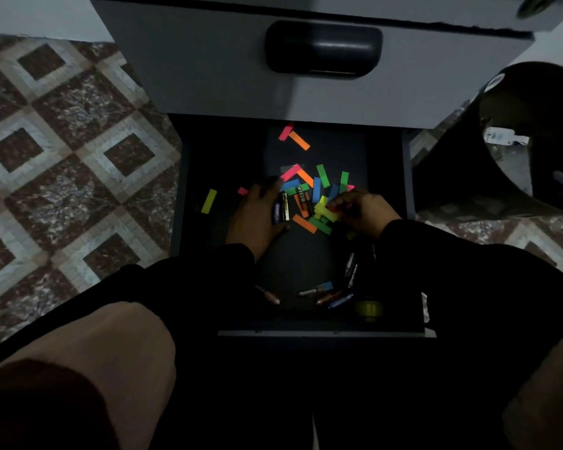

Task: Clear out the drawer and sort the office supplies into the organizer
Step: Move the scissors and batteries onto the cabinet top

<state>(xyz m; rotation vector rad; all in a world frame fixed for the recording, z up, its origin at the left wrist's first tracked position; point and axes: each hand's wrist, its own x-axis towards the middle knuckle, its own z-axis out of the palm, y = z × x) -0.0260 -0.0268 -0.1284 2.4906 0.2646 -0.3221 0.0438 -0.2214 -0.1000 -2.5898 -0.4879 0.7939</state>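
Note:
An open dark drawer [319,332] lies below me, strewn with bright sticky flags [301,176] in pink, orange, green, blue and yellow. Several batteries [335,295] lie near its front edge, with a yellow tape roll [368,308] beside them. My left hand [257,219] curls around batteries [281,207] at the left of the heap. My right hand [361,211] pinches a small bunch of yellow flags [325,211] at the heap's right side. A single yellow flag [209,201] lies apart at the left. No organizer is in view.
A shut grey drawer front with a dark handle [322,50] overhangs the open drawer's back. A black bin [517,141] lies tipped at the right on the patterned tile floor [62,141]. My knees [88,368] fill the bottom of the view.

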